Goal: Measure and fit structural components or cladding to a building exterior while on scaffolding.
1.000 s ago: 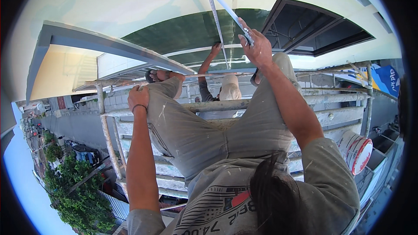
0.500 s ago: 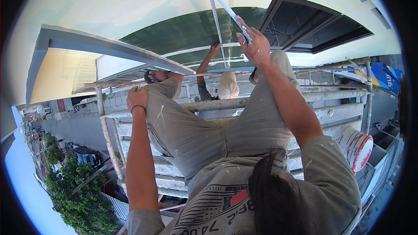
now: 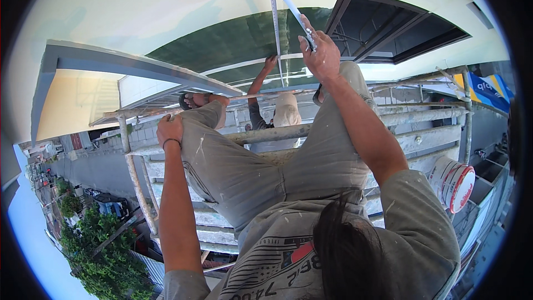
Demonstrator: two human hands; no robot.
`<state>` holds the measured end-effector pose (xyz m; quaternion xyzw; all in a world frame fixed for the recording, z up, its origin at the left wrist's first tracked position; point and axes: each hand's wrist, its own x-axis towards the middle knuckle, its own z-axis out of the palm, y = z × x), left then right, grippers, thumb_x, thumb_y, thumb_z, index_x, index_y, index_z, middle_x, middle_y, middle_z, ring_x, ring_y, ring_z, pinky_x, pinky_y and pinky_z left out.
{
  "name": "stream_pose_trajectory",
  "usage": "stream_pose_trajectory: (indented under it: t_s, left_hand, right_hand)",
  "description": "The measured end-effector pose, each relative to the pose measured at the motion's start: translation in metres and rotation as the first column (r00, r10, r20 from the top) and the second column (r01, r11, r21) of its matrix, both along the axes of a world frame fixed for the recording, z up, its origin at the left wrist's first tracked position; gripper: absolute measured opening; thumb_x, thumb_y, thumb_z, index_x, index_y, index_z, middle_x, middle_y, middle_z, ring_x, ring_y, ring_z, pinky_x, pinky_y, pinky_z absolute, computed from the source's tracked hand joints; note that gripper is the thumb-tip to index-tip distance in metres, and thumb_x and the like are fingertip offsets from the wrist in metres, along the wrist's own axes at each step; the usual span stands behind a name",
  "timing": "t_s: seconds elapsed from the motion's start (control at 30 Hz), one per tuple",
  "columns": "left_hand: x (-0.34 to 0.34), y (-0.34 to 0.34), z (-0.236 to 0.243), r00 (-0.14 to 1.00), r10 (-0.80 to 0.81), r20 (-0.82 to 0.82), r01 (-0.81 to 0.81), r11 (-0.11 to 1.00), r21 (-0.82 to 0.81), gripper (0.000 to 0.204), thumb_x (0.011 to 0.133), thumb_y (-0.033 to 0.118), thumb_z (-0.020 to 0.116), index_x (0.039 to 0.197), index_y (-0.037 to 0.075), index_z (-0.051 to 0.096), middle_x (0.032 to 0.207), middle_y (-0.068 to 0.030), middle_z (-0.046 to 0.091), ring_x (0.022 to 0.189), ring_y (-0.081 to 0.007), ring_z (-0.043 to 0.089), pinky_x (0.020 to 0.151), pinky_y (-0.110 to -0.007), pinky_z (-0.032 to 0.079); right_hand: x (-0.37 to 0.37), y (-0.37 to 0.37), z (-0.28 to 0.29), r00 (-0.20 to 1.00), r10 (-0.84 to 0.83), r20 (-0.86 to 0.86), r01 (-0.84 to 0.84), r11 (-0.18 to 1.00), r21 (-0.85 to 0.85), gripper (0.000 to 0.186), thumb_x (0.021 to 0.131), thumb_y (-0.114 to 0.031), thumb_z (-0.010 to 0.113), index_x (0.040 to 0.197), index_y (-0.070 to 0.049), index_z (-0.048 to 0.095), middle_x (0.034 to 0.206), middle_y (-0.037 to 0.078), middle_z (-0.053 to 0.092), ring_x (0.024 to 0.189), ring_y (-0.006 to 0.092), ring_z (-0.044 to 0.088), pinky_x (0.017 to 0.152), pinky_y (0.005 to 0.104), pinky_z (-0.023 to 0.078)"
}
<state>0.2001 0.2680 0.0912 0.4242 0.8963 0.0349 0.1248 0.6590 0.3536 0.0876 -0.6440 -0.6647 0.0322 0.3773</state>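
My right hand (image 3: pixel 322 53) is raised over my right knee, closed around a paint-spotted tape measure, whose case is mostly covered by my fingers. Its pale blade (image 3: pixel 288 3) runs up toward the wall, folds sharply at the top and drops down in front of the dark green wall panel (image 3: pixel 222 39). Below me, a co-worker's hand (image 3: pixel 270 62) reaches up beside the hanging part of the blade; whether it touches the blade I cannot tell. My left hand (image 3: pixel 170 129) lies over my left knee (image 3: pixel 194 128), holding nothing.
I sit on a paint-marked scaffold (image 3: pixel 294 132) high above a street. A white bucket with a red rim (image 3: pixel 463 189) stands at the right. A dark window opening (image 3: pixel 383 28) and a grey frame (image 3: pixel 139 58) flank the green panel. Below left is a tree (image 3: pixel 100 250).
The whole view has shifted slightly. My right hand still holds the tape measure with its blade folded, and my left hand stays on my knee.
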Motion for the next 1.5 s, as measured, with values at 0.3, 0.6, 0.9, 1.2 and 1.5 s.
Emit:
stream_pose_trajectory:
  t_s: [0.3,0.6,0.9,1.2,1.5]
  left_hand:
    - [0.001,-0.001,0.000,1.000,-0.002,0.003,0.002,1.000,0.003,0.056,0.083,0.044,0.064,0.128,0.012,0.070,0.130,-0.0175,0.067,0.121,-0.0368,0.063,0.103,-0.044,0.048]
    - [-0.004,0.000,-0.005,1.000,0.006,0.014,-0.006,1.000,0.009,0.056,0.082,0.044,0.065,0.128,0.012,0.070,0.130,-0.0171,0.067,0.121,-0.0367,0.063,0.104,-0.045,0.048]
    - [-0.006,0.000,-0.007,1.000,-0.004,0.004,0.004,1.000,0.015,0.056,0.082,0.044,0.066,0.127,0.011,0.071,0.128,-0.0172,0.068,0.120,-0.0364,0.064,0.103,-0.044,0.049]
    - [-0.010,-0.001,-0.011,1.000,-0.007,0.020,0.007,1.000,0.029,0.056,0.082,0.044,0.065,0.127,0.011,0.070,0.129,-0.0175,0.067,0.121,-0.0365,0.063,0.103,-0.045,0.048]
    - [-0.007,0.001,-0.010,1.000,-0.004,0.002,0.004,1.000,0.004,0.056,0.082,0.044,0.065,0.127,0.012,0.071,0.130,-0.0170,0.067,0.121,-0.0362,0.063,0.103,-0.045,0.048]
  right_hand:
    - [0.003,0.009,-0.002,0.999,-0.011,0.051,0.015,0.996,-0.086,0.067,0.091,-0.023,0.068,0.153,-0.032,0.044,0.083,0.009,0.061,0.081,0.0290,0.064,0.073,0.0437,0.055]
    - [0.006,0.015,-0.006,0.999,-0.010,0.041,0.014,0.997,-0.082,0.064,0.092,-0.023,0.066,0.152,-0.032,0.046,0.085,0.009,0.062,0.084,0.0302,0.065,0.074,0.0444,0.055]
    - [0.005,0.015,-0.006,0.999,-0.012,0.041,0.014,0.999,-0.047,0.061,0.092,-0.022,0.066,0.149,-0.029,0.049,0.084,0.010,0.061,0.083,0.0305,0.064,0.072,0.0441,0.054]
    - [0.004,0.016,-0.007,0.999,-0.010,0.041,0.013,0.998,-0.069,0.061,0.093,-0.026,0.065,0.152,-0.031,0.046,0.084,0.009,0.061,0.083,0.0296,0.064,0.073,0.0433,0.055]
    - [0.005,0.018,-0.011,1.000,-0.011,0.021,0.011,1.000,0.023,0.059,0.092,-0.024,0.068,0.148,-0.030,0.051,0.080,0.010,0.061,0.075,0.0315,0.063,0.065,0.0449,0.052]
